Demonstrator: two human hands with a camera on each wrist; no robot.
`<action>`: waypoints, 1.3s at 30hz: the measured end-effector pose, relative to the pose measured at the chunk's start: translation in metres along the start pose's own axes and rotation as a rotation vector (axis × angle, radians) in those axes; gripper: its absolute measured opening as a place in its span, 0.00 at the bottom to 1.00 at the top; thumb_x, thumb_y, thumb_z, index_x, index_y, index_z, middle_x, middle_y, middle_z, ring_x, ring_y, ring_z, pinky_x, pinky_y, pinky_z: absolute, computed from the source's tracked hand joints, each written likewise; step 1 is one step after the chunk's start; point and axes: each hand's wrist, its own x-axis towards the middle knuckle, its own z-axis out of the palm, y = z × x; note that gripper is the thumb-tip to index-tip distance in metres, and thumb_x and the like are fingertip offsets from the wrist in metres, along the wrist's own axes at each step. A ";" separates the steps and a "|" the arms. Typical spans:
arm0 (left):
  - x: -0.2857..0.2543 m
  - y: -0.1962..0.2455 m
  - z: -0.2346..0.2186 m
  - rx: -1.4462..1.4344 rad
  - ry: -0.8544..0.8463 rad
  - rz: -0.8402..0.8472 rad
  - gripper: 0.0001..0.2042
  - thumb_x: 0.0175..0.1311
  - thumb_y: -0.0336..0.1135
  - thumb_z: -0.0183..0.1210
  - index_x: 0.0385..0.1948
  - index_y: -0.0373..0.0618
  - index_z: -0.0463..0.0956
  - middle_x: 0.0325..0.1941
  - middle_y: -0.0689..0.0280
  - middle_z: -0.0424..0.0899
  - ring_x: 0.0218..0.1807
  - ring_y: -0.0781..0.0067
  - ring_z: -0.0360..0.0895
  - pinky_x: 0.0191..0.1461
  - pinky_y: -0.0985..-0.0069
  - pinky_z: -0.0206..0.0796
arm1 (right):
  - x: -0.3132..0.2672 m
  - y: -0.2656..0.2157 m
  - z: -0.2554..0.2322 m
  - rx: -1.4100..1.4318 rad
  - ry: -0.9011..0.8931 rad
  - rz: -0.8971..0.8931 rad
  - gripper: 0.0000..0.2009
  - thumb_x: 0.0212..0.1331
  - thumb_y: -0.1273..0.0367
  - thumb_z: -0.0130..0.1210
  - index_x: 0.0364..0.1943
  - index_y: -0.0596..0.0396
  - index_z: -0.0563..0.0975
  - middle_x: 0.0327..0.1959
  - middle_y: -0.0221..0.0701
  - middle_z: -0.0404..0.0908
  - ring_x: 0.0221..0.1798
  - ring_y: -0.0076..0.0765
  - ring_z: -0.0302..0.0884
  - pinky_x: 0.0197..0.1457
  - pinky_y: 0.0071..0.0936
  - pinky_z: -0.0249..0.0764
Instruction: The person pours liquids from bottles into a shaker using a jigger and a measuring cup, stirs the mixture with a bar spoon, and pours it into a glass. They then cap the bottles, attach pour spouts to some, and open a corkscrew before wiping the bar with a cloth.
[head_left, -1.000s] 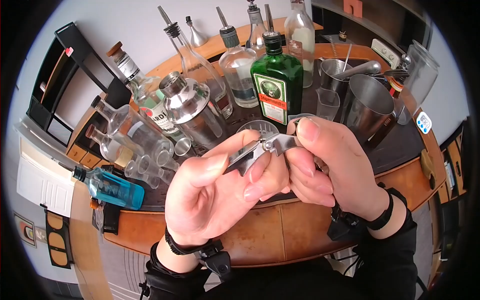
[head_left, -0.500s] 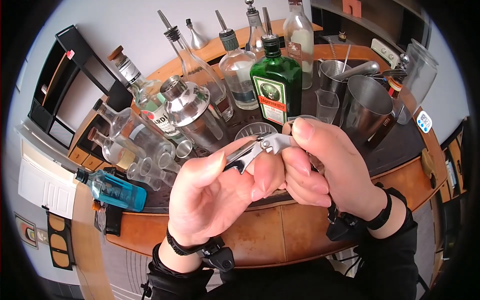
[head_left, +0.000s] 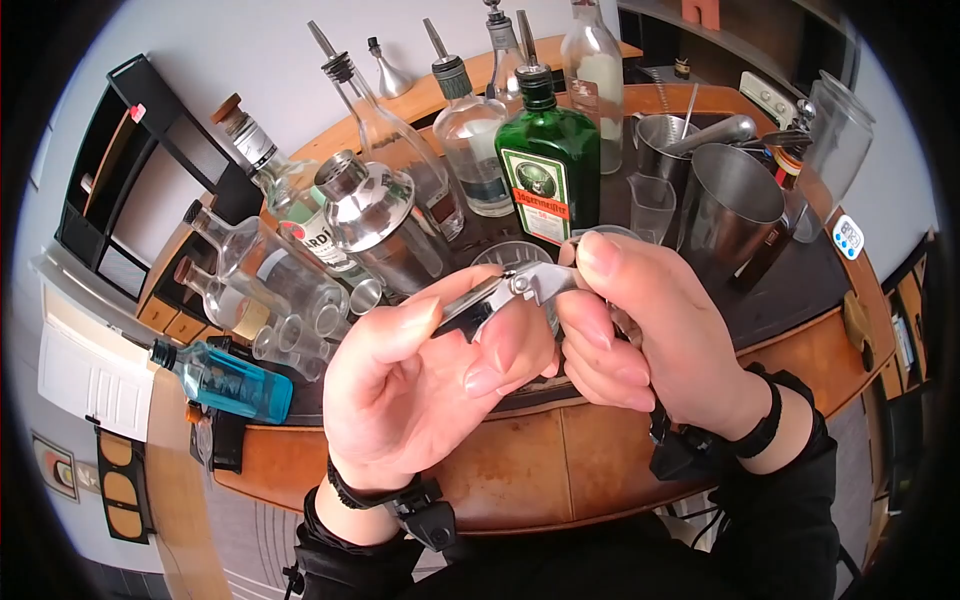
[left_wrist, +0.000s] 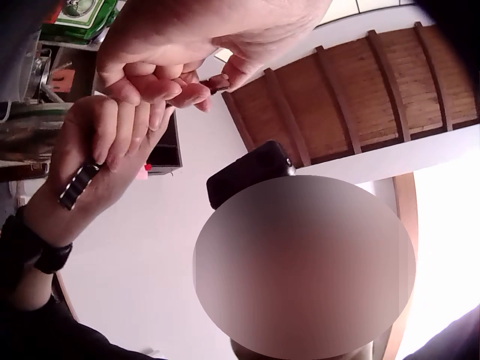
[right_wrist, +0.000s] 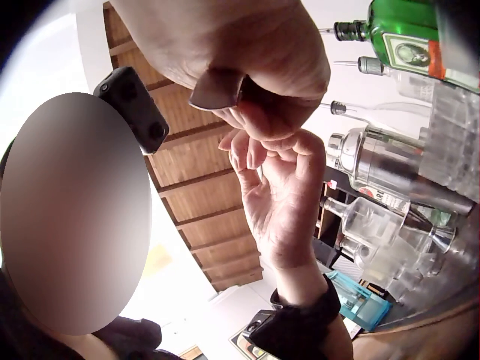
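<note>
Both hands hold a metal waiter's corkscrew [head_left: 520, 287] above the table's front, with its hinged joint bare between them. My left hand [head_left: 395, 385] pinches the hinged lever arm between thumb and fingers, palm turned up. The right hand [head_left: 675, 335] grips the handle, thumb on top and fingers curled beneath. In the left wrist view, a dark ridged end of the corkscrew [left_wrist: 79, 186] sticks out of the right fist. The right wrist view shows a broad metal end [right_wrist: 217, 88] by that fist. Most of the handle is hidden by the fingers.
Behind the hands stand a green bottle [head_left: 550, 165], a steel shaker [head_left: 385, 220] and several clear bottles. A blue bottle [head_left: 235, 380] is at the left edge. Mixing tins [head_left: 730, 205] and a glass jar [head_left: 838, 140] stand right. A ribbed glass [head_left: 510, 255] sits just beyond the corkscrew.
Both hands and the corkscrew have shifted slightly left in the head view. The grips look the same, and the lever arm stays folded out at an angle.
</note>
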 end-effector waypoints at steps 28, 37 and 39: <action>0.002 0.011 0.002 1.712 0.161 0.537 0.30 0.73 0.61 0.35 0.30 0.41 0.74 0.30 0.63 0.76 0.34 0.62 0.69 0.42 0.69 0.59 | 0.000 -0.004 0.001 0.008 -0.016 0.014 0.22 0.74 0.55 0.38 0.23 0.52 0.63 0.08 0.24 0.58 0.07 0.20 0.53 0.14 0.20 0.52; -0.002 0.024 0.004 1.659 0.151 0.471 0.21 0.72 0.48 0.43 0.26 0.41 0.73 0.28 0.64 0.74 0.34 0.64 0.67 0.43 0.70 0.57 | 0.000 -0.005 -0.001 -0.089 -0.016 -0.010 0.22 0.74 0.54 0.37 0.25 0.55 0.65 0.10 0.25 0.61 0.08 0.21 0.56 0.14 0.20 0.54; -0.002 0.024 0.007 1.703 0.204 0.496 0.19 0.71 0.45 0.44 0.26 0.41 0.73 0.26 0.65 0.73 0.33 0.64 0.66 0.43 0.70 0.57 | 0.000 -0.003 0.000 -0.097 -0.023 -0.026 0.23 0.75 0.54 0.36 0.27 0.57 0.67 0.12 0.26 0.63 0.09 0.21 0.57 0.15 0.20 0.55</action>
